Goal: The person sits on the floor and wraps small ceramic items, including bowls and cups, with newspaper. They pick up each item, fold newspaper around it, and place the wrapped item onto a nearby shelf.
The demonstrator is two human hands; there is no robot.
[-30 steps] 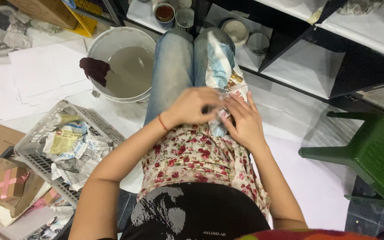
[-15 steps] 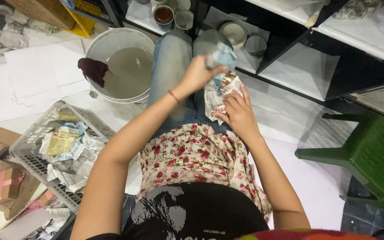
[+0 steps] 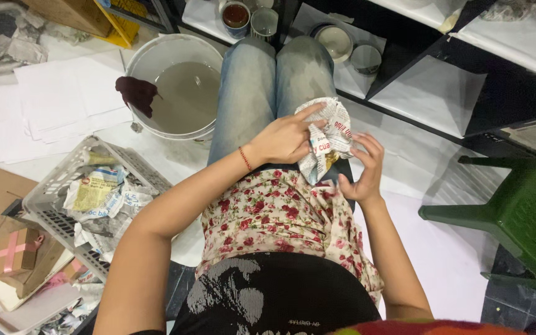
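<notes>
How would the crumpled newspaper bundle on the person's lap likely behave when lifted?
The newspaper bundle looks thin and creased, so probably light and floppy. The left hand presses it while the right hand cups its edge, suggesting it unfolds easily.

Bright, even light — sharp (soft shadows)

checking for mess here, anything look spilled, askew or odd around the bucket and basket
A dark red rag hangs over the rim of the white bucket of murky grey water. Crumpled newspaper is heaped in the grey basket. No spill shows.
</notes>
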